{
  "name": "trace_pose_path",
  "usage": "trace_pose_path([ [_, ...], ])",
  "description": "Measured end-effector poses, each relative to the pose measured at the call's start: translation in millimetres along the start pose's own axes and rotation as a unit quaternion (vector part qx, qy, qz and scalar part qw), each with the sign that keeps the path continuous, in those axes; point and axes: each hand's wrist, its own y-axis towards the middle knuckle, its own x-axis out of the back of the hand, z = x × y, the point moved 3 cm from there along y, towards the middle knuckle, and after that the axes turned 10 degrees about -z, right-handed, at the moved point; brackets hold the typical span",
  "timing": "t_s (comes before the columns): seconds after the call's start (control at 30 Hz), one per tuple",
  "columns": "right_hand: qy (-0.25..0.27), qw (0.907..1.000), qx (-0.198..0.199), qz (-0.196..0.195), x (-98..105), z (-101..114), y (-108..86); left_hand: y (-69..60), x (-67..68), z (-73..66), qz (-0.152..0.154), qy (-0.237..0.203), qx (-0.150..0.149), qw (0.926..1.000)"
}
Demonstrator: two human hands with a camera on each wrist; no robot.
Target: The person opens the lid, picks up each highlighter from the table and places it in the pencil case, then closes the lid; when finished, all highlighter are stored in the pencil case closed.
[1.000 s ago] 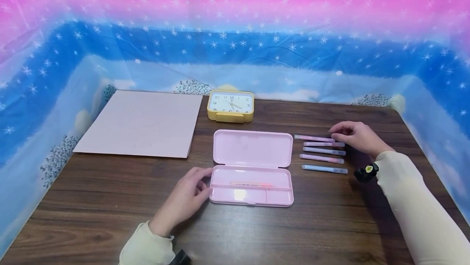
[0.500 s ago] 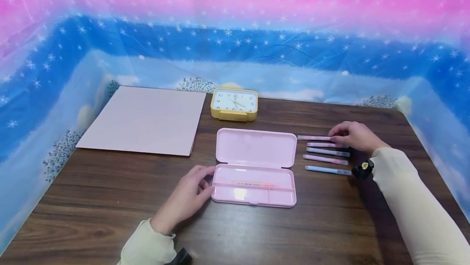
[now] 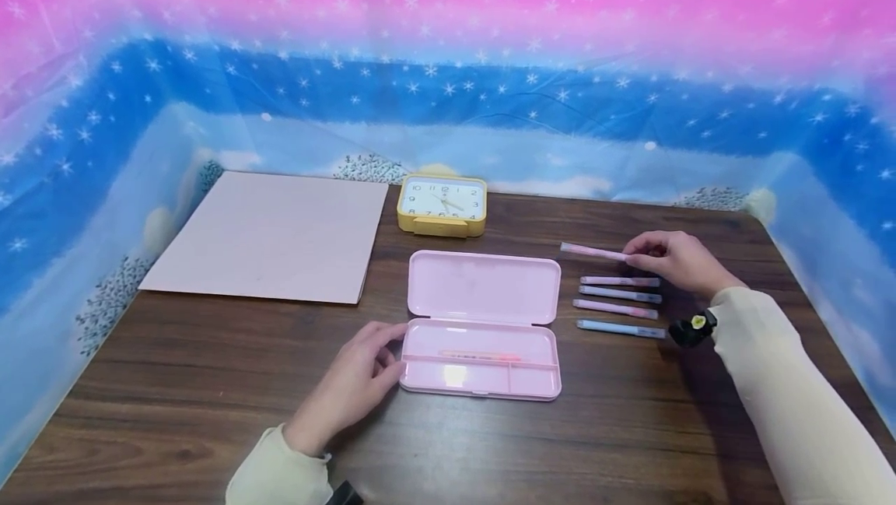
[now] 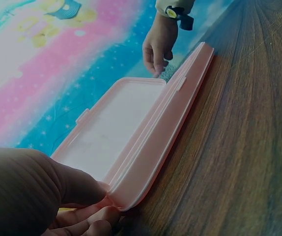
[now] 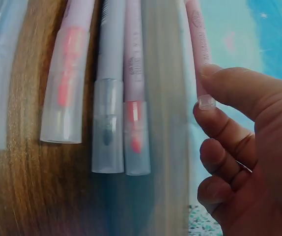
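Snowflake-patterned cloth (image 3: 448, 92), pink above and blue below, fills the upper frame behind a dark wood table (image 3: 490, 450). Just now, the change is at right of centre: the pink pen (image 3: 591, 251) at the top of the row has come away from its neighbours. Half a second ago it lay close above the next pen; now the gap is wider and it slants, seemingly lifted off the wood.

The right hand (image 3: 679, 257) pinches it near its capped end between thumb and index finger, other fingers curled in the right wrist view. The left hand (image 3: 357, 369), lower left of centre, has stayed at the left end of the open case (image 3: 483, 287), gripping it with thumb and fingers.

Four pens are left in the row, the blue pen (image 3: 621, 328) lowest. An orange pen (image 3: 479, 355) lies in the case's long upper compartment. My reading: the pick-up has succeeded, leaving the pink pen free to be carried, with the case kept steady.
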Motion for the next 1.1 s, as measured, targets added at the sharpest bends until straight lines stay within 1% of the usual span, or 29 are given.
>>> trace_pose_path([
  [0.13, 0.007, 0.9994, -0.003, -0.035, 11.0, 4.2, -10.7, 0.5, -0.2, 0.2, 0.002, 0.0, 0.003, 1.0],
  [0.3, 0.041, 0.9955, -0.015, -0.084, 28.4, 15.3, -25.5, 0.1, 0.0, -0.4, 0.003, 0.001, 0.0, 1.0],
  [0.37, 0.053, 0.9935, -0.01, -0.1, 35.8, 22.9, -29.5, 0.1, 0.3, -0.5, 0.003, 0.002, -0.001, 1.0],
  [0.5, 0.06, 0.9902, 0.029, -0.123, 49.1, 44.4, -33.3, 0.1, 0.3, -0.3, 0.0, 0.001, -0.004, 1.0],
  [0.63, 0.067, 0.986, 0.075, -0.133, 55.9, 72.9, -36.0, -0.3, -0.5, 0.3, -0.001, -0.001, -0.006, 1.0],
  [0.77, 0.083, 0.9815, 0.105, -0.137, 54.5, 102.6, -39.9, -0.7, -0.6, 0.7, 0.001, 0.0, -0.003, 1.0],
  [0.9, 0.101, 0.9777, 0.127, -0.133, 47.9, 126.3, -43.8, -0.8, -0.3, 0.5, 0.003, 0.002, 0.003, 1.0],
  [1.0, 0.11, 0.9776, 0.131, -0.122, 38.2, 139.3, -45.6, -0.4, -0.4, 0.1, 0.004, 0.004, 0.005, 1.0],
  [1.1, 0.121, 0.9776, 0.133, -0.11, 22.7, 149.0, -47.4, 0.5, -0.8, -0.8, 0.004, 0.011, 0.004, 0.9999],
])
